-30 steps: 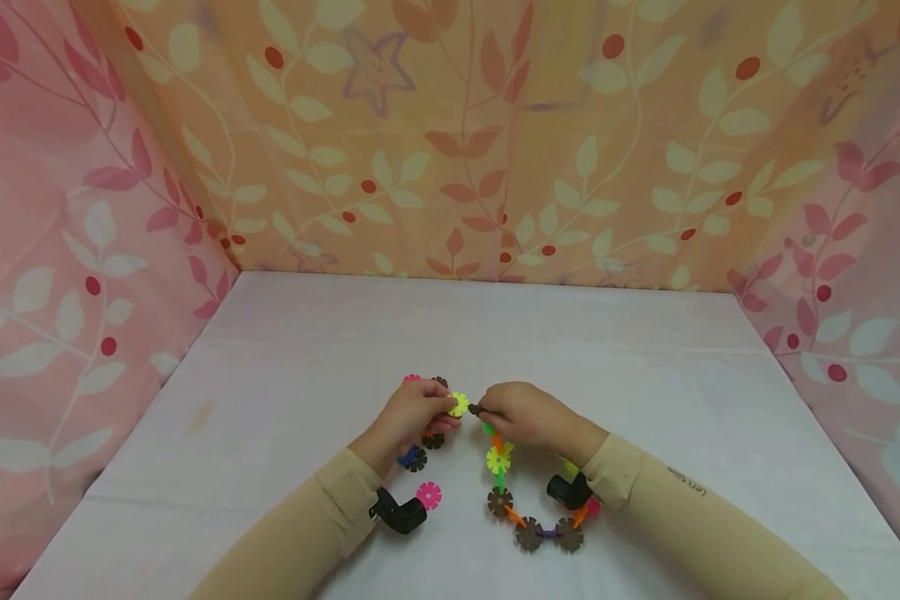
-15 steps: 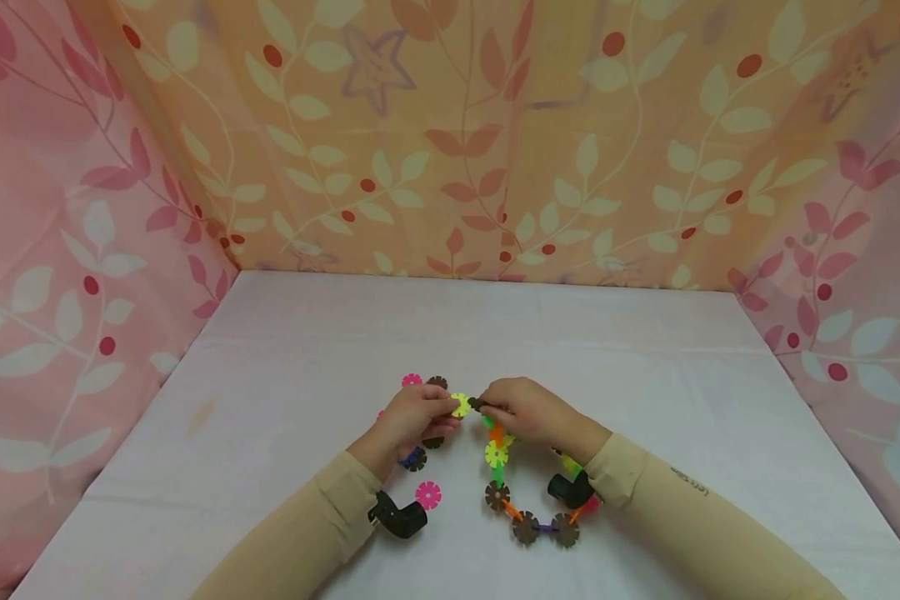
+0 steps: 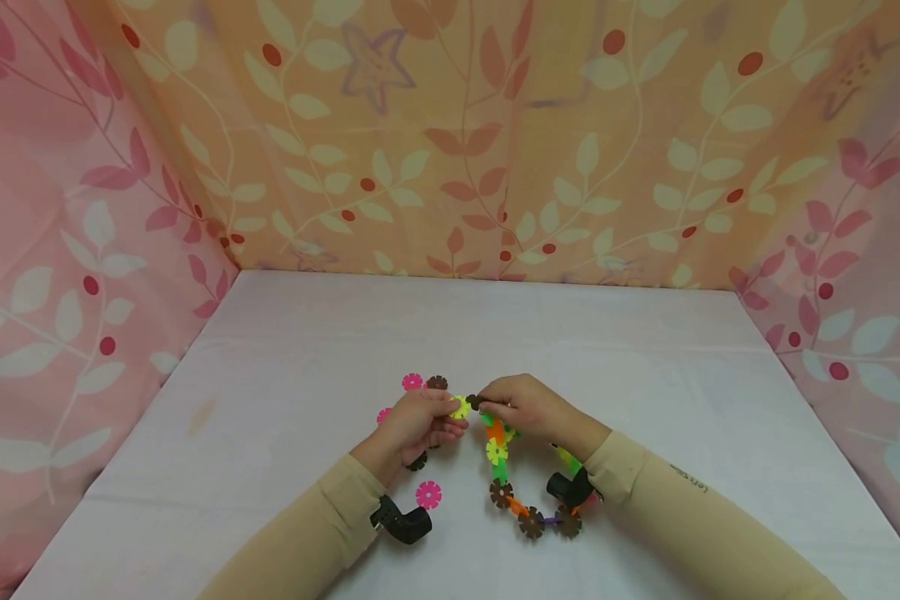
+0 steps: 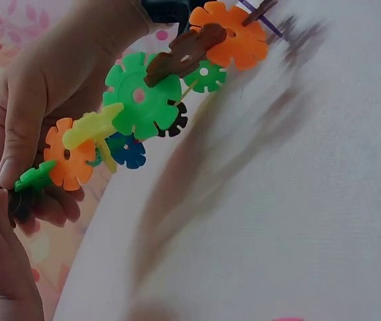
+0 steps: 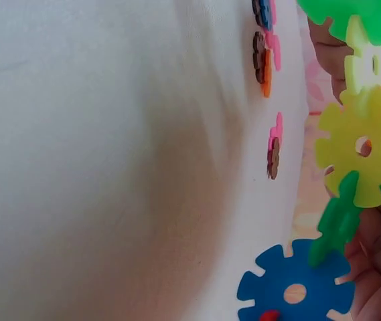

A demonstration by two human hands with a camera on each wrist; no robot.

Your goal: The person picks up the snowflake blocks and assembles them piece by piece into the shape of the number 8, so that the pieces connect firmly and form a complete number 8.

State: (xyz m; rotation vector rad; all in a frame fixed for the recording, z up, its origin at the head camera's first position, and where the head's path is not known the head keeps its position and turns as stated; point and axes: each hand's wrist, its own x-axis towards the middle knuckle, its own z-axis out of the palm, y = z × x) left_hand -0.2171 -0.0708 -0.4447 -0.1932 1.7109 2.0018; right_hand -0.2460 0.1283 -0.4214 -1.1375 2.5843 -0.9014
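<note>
My left hand (image 3: 420, 417) pinches a yellow notched plastic disc (image 3: 461, 407) between thumb and fingers. Right beside it, a dark brown disc (image 3: 475, 402) is held in the fingertips of my right hand (image 3: 531, 408). From the right hand hangs a chain of slotted-together snowflake discs, with another yellow disc (image 3: 497, 451) and a brown disc (image 3: 531, 523) along its loop. In the left wrist view, a green disc (image 4: 142, 95) and an orange disc (image 4: 69, 154) belong to this chain. Whether the yellow and brown discs interlock, I cannot tell.
Loose discs lie around the left hand: a pink disc (image 3: 412, 381), a brown disc (image 3: 437, 382) and another pink disc (image 3: 428, 494) nearer me. A white cloth (image 3: 285, 358) covers the table. Patterned curtains (image 3: 450, 142) enclose its back and sides.
My right hand has risen slightly, and the brown disc now shows more of its face beside the yellow one. The chain's lower loop has shifted a little upward.
</note>
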